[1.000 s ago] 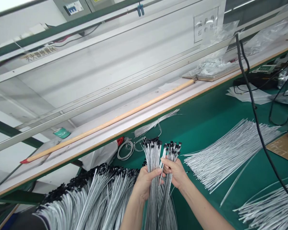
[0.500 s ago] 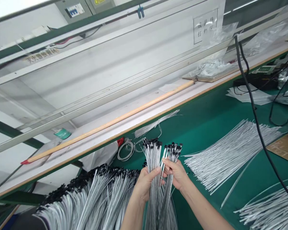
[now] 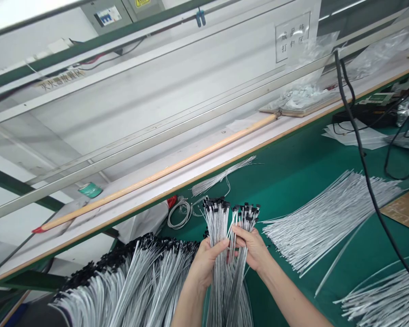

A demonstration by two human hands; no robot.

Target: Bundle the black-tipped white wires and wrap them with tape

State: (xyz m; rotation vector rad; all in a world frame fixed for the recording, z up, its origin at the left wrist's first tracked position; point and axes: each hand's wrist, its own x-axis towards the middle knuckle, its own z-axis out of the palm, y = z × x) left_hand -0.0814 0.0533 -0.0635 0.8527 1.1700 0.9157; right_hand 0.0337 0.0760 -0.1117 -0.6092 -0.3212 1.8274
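Observation:
My left hand point(image 3: 206, 261) is wrapped round an upright bundle of thin grey wires with black tips point(image 3: 216, 218). Beside it my right hand point(image 3: 254, 247) grips a second, smaller bundle of black-tipped wires point(image 3: 246, 215). The two bundles stand side by side, almost touching, above the green bench top point(image 3: 286, 181). Their lower ends run down out of view between my forearms.
A big heap of the same black-tipped wires point(image 3: 132, 281) lies at lower left. Plain grey wires point(image 3: 323, 218) fan out to the right, with more point(image 3: 385, 295) at lower right. A black cable point(image 3: 364, 168) hangs across the right. A wooden pole point(image 3: 163, 170) lies on the shelf.
Both hands and their bundles have stayed nearly in place; the right-hand bundle has shifted slightly toward the left one. The view has drifted a little.

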